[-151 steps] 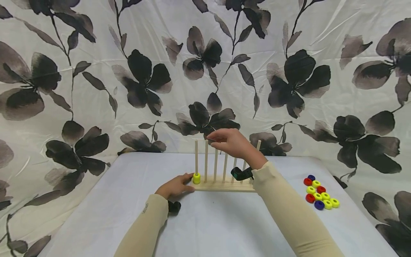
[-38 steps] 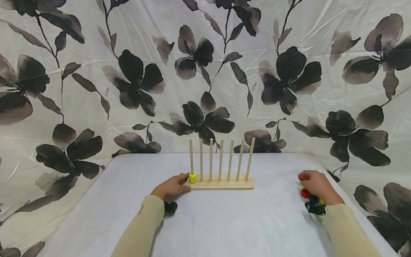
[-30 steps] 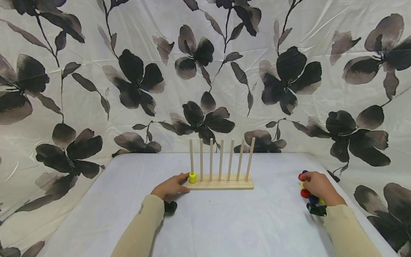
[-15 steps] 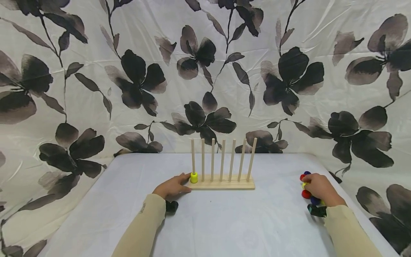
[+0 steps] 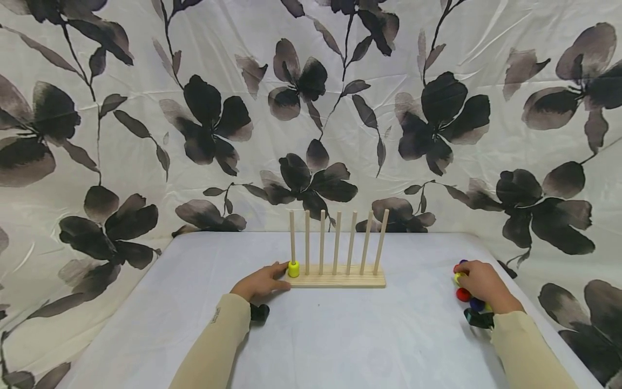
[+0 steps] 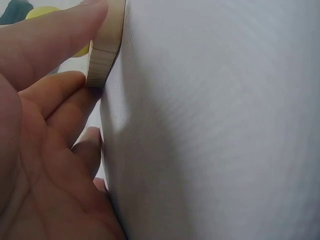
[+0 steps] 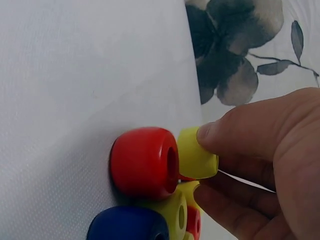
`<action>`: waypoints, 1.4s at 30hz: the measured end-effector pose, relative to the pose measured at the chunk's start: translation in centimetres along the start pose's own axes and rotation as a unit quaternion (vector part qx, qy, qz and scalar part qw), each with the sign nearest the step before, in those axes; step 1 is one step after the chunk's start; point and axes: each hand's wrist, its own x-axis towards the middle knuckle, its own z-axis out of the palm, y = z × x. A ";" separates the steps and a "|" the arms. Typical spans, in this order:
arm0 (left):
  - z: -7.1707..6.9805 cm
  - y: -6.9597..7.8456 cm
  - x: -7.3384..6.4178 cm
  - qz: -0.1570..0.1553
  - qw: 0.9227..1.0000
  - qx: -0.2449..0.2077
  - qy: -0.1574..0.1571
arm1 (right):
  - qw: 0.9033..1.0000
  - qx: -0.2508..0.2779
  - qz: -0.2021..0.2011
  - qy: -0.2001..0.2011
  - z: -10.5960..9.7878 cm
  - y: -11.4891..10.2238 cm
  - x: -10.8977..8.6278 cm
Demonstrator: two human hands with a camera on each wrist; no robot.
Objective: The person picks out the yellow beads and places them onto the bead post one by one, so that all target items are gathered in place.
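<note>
L hand (image 5: 262, 282) grips wood rack (image 5: 335, 280) at its 9 o'clock end; R hand (image 5: 486, 284), rack's 3 o'clock, pinches yellow bead (image 7: 196, 162) nr red bead (image 7: 140, 162).

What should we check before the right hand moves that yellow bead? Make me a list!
1. Left hand holding the wooden base: ok, at its left end.
2. Right hand pinching the yellow bead: ok.
3. Yellow bead clear of the red bead beside it: cannot tell; they look very close.
4. Bare pegs available: ok, all except the leftmost peg.
5. Right hand over the pegs: not ok, it's by the loose beads.
</note>
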 end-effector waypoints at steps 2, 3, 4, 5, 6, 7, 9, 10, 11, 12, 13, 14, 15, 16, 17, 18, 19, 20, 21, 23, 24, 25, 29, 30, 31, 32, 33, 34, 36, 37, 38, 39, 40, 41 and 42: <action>0.0 -0.1 0.0 0.002 1.000 -0.001 0.001 | 1.000 0.009 0.004 -0.002 -0.1 -0.4 -0.1; 0.0 -0.1 0.0 0.004 1.000 -0.001 0.001 | 1.000 0.013 0.007 -0.003 -0.1 -0.5 -0.1; 0.0 -0.1 0.0 0.006 1.000 -0.001 0.000 | 1.000 0.018 0.010 -0.006 -0.1 -0.7 -0.2; 0.0 -0.1 0.0 0.007 1.000 -0.002 0.000 | 1.000 0.024 0.014 -0.007 -0.1 -1.0 -0.2; 0.0 -0.2 0.0 0.008 1.000 -0.003 0.000 | 0.999 0.029 0.015 -0.007 -0.1 -1.2 -0.3; 0.0 -0.2 0.0 0.008 1.000 -0.003 0.000 | 0.999 0.030 0.013 -0.004 -0.1 -1.4 -0.3; 0.0 -0.2 0.0 0.009 1.000 -0.005 -0.001 | 0.999 0.033 0.006 0.004 -0.1 -1.7 -0.4; -0.1 -0.2 0.0 0.010 1.000 -0.006 -0.001 | 0.999 0.035 0.001 0.008 0.0 -1.9 -0.4; -0.1 -0.2 0.0 0.010 1.000 -0.007 0.000 | 0.999 0.038 -0.004 0.013 0.0 -2.0 -0.4; -0.1 -0.2 0.0 0.011 1.000 -0.008 0.000 | 0.999 0.038 -0.010 0.018 0.1 -2.2 -0.4; -0.1 -0.2 0.0 0.012 1.000 -0.009 0.000 | 0.999 0.039 -0.017 0.023 0.1 -2.3 -0.4; -0.2 -0.2 0.0 0.014 1.000 -0.012 0.000 | 0.999 0.041 -0.023 0.028 0.2 -2.3 -0.4; -0.2 -0.1 0.0 0.015 1.000 -0.016 0.000 | 0.998 0.044 -0.027 0.031 0.2 -2.4 -0.4; -0.2 -0.2 0.0 0.016 1.000 -0.018 0.000 | 0.998 0.047 -0.031 0.033 0.2 -2.5 -0.4; -0.1 -0.2 0.0 0.016 1.000 -0.021 0.001 | 0.998 0.052 -0.033 0.033 0.3 -2.6 -0.4; -0.1 -0.2 0.0 0.015 1.000 -0.024 0.001 | 0.997 0.059 -0.033 0.032 0.3 -2.7 -0.4; -0.1 -0.2 0.0 0.015 1.000 -0.027 0.002 | 0.997 0.067 -0.033 0.029 0.3 -2.9 -0.4; 0.0 -0.2 0.1 0.014 0.999 -0.031 0.002 | 0.996 0.075 -0.032 0.026 0.3 -3.0 -0.5; 0.0 -0.3 0.1 0.013 0.999 -0.034 0.004 | 0.996 0.083 -0.031 0.022 0.3 -3.1 -0.5; 0.0 -0.3 0.1 0.011 0.999 -0.041 0.005 | 0.995 0.094 -0.032 0.019 0.3 -3.5 -0.5; 0.1 -0.3 0.2 0.009 0.999 -0.042 0.005 | 0.994 0.099 -0.035 0.019 0.3 -3.6 -0.5; 0.1 -0.3 0.2 0.009 0.999 -0.043 0.005 | 0.994 0.101 -0.041 0.019 0.2 -3.8 -0.6; 0.1 -0.5 0.5 0.007 0.999 -0.037 0.007 | 0.991 0.121 -0.056 0.019 0.0 -4.5 -0.6; 0.1 -0.5 0.5 0.008 0.999 -0.034 0.008 | 0.990 0.128 -0.058 0.018 0.0 -4.7 -0.6; 0.1 -0.6 0.6 0.009 0.999 -0.032 0.009 | 0.989 0.132 -0.059 0.018 0.0 -4.9 -0.7; 0.1 -0.6 0.6 0.008 0.999 -0.030 0.009 | 0.989 0.136 -0.059 0.019 -0.1 -5.2 -0.7; 0.2 -0.6 0.7 0.009 1.000 -0.029 0.010 | 0.988 0.140 -0.061 0.020 -0.1 -5.4 -0.7; 0.2 -0.6 0.7 0.009 0.999 -0.029 0.010 | 0.988 0.142 -0.061 0.022 -0.2 -5.7 -0.8; 0.2 -0.7 0.7 0.011 0.999 -0.027 0.011 | 0.987 0.143 -0.067 0.028 -0.3 -6.3 -0.9; 0.2 -0.7 0.7 0.011 0.999 -0.028 0.011 | 0.987 0.143 -0.071 0.031 -0.4 -6.5 -1.0; 0.2 -0.8 0.7 0.011 0.999 -0.029 0.011 | 0.986 0.143 -0.075 0.034 -0.5 -6.8 -1.1; 0.2 -0.8 0.8 0.012 0.999 -0.029 0.011 | 0.986 0.142 -0.080 0.036 -0.6 -7.1 -1.1; 0.2 -0.8 0.8 0.011 0.999 -0.029 0.011 | 0.986 0.141 -0.085 0.039 -0.7 -7.4 -1.2; 0.2 -0.8 0.8 0.011 0.999 -0.028 0.011 | 0.985 0.139 -0.089 0.041 -0.8 -7.6 -1.2; 0.3 -0.9 0.8 0.010 0.999 -0.028 0.011 | 0.985 0.138 -0.095 0.045 -0.9 -7.9 -1.2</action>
